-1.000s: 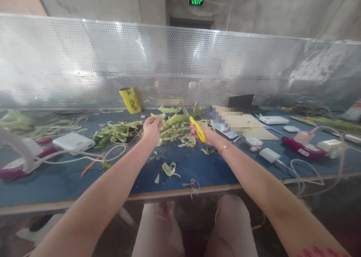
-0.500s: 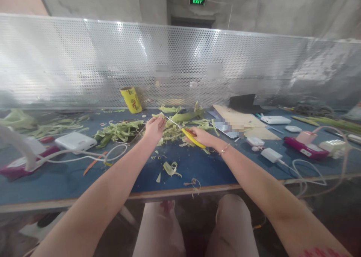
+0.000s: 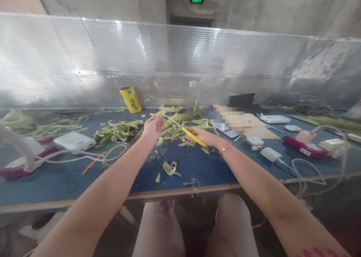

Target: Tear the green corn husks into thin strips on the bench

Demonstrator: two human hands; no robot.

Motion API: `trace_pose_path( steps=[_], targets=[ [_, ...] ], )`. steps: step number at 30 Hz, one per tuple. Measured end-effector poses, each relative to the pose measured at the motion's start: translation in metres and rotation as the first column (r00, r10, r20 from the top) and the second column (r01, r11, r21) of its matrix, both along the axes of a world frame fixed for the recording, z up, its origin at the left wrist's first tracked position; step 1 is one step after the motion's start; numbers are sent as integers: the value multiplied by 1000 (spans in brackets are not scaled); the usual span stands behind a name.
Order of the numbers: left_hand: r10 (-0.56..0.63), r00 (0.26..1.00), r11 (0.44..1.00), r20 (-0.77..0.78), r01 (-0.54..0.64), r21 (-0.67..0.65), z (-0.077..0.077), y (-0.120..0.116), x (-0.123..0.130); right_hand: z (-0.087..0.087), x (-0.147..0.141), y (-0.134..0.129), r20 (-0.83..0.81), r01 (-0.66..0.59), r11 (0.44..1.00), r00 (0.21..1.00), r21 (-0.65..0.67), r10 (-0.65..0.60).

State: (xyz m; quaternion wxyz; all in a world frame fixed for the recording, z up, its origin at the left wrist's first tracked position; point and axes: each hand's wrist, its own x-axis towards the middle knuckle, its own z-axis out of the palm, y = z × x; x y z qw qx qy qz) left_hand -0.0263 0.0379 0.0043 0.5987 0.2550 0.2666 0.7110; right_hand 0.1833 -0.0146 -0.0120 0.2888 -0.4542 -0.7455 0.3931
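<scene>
My right hand [image 3: 202, 136] is wrapped around a yellow-handled knife [image 3: 194, 136], whose narrow metal blade points up and to the left. The tip of the blade reaches the fingers of my left hand [image 3: 154, 127]. Those fingers pinch a pale green vegetable piece [image 3: 158, 114], partly covered by the hand. Beneath and between both hands lies a heap of green peelings [image 3: 173, 131]. Behind the heap rests a longer green stalk [image 3: 187, 116]. More cut strips [image 3: 120, 131] are piled left of my left hand.
A yellow tube [image 3: 131, 99] leans near the perforated metal screen [image 3: 180, 61]. To the right are a phone [image 3: 228, 131], cardboard [image 3: 254, 121], white chargers [image 3: 270, 155] and a purple power strip [image 3: 306, 147]. A white box [image 3: 75, 142] and cables lie left. Loose scraps [image 3: 170, 168] lie on the blue table [image 3: 214, 170].
My left hand has shifted very slightly, its fingers a little more open around the vegetable piece. The knife and my right hand stay almost in place.
</scene>
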Motion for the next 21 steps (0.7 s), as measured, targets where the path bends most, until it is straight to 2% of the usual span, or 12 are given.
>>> trace_pose_path(
  steps=[7, 13, 21],
  targets=[
    [-48, 998, 999, -49, 47, -26, 1, -1, 1, 1, -1, -2, 52, 14, 1000, 999, 20, -15],
    [-84, 993, 996, -87, 81, -27, 0, -5, 4, 2, -3, -4, 13, 24, 1000, 1000, -2, -24],
    [-80, 987, 996, -141, 84, 23, 0, -7, 6, 5, -6, -7, 8, 34, 999, 999, -16, -33]
  ],
)
